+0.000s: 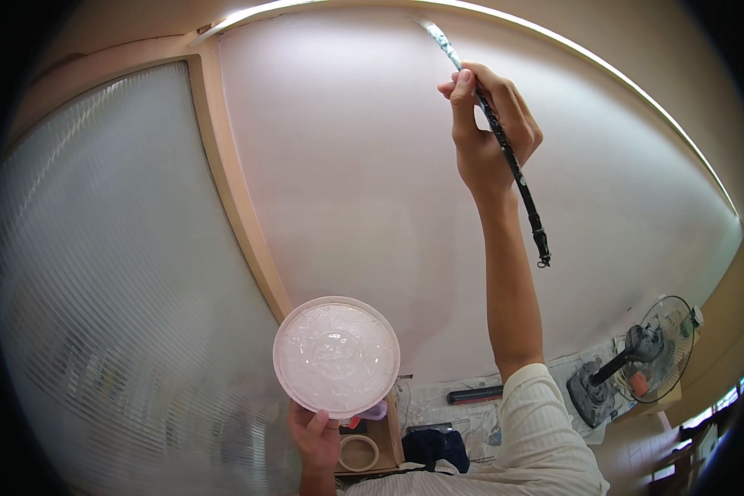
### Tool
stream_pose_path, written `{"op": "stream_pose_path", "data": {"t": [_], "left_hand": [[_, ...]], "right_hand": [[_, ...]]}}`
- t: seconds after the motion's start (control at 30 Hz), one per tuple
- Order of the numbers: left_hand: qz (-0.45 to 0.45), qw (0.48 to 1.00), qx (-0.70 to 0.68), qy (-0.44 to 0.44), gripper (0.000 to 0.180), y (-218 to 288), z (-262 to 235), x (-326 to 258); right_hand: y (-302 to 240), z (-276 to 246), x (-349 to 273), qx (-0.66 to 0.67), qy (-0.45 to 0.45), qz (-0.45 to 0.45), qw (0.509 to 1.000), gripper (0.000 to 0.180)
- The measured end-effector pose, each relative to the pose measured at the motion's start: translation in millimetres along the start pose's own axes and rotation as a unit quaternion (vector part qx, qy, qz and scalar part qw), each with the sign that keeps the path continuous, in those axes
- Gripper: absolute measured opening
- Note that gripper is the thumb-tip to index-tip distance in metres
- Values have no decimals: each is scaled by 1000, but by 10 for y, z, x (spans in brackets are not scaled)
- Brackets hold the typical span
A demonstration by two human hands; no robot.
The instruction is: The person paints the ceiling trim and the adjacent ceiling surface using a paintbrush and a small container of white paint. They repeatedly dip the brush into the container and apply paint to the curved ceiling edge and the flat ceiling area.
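Observation:
My right hand [498, 124] is raised high against the pale wall [347, 165], its fingers closed round a long black-handled paintbrush [512, 165]. The brush's whitish, paint-smeared tip points up and left, at the upper part of the wall near the light strip; I cannot tell whether it touches. Low in front of me, my left hand [316, 434] grips the lower rim of a round, shallow plastic lid [336, 355]. Wet whitish paint or paste coats the lid's face. The left fingers behind the lid are hidden.
On the left stands a ribbed translucent panel [132, 273] in a wooden frame [238, 182]. A bright light strip [628, 87] runs along the wall's top. Lower right, a black fan [636, 347] stands on covering sheets. Below me are a wooden box [384, 450] and a dark cloth [434, 448].

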State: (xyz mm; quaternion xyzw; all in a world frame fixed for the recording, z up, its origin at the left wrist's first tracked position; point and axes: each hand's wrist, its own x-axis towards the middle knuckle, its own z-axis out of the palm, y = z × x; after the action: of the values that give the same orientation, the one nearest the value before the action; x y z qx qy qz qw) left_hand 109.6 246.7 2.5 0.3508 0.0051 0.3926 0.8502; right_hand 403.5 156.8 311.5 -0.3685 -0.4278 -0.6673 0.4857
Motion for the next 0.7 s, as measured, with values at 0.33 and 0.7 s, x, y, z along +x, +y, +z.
{"op": "stream_pose_path", "data": {"t": [0.33, 0.7], "left_hand": [[33, 998, 54, -6, 64, -30, -3, -3], [14, 999, 44, -2, 64, -10, 3, 13]], "right_hand": [[-204, 345, -91, 57, -41, -29, 997, 8], [38, -110, -2, -11, -23, -10, 1000, 6]]}}
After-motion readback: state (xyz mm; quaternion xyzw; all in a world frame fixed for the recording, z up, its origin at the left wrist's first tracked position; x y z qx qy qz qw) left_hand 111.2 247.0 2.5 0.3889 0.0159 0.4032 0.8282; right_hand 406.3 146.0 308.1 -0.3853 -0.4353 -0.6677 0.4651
